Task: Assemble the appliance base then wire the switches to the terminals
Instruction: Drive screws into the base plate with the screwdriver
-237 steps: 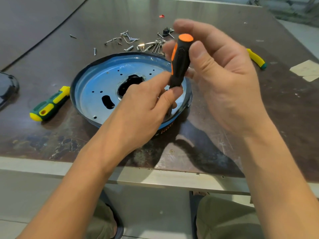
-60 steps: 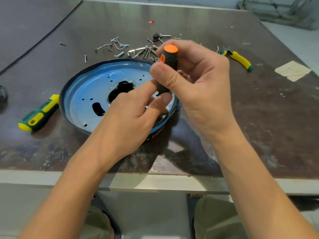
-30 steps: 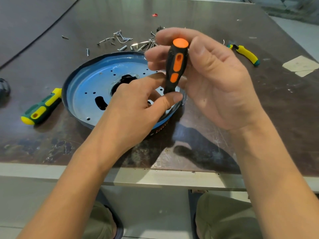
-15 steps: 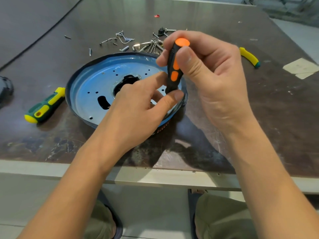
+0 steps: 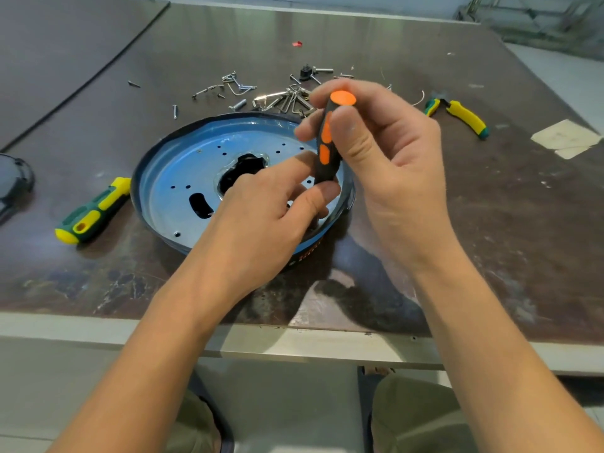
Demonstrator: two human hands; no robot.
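Near centre, over the round blue metal base pan (image 5: 183, 178), my right hand (image 5: 392, 165) grips the black-and-orange screwdriver (image 5: 325, 152) upright; my left hand (image 5: 261, 230) pinches its lower end, probably steadying the hidden tip.

Green-and-yellow screwdriver (image 5: 93, 212), yellow-handled pliers (image 5: 461, 114) and a pale paper patch (image 5: 565, 138) on the table (image 5: 490, 240)

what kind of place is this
Probably a repair or assembly workbench: a worn metal table, loose screws, pliers, and a screwdriver in the right hand over a blue base.
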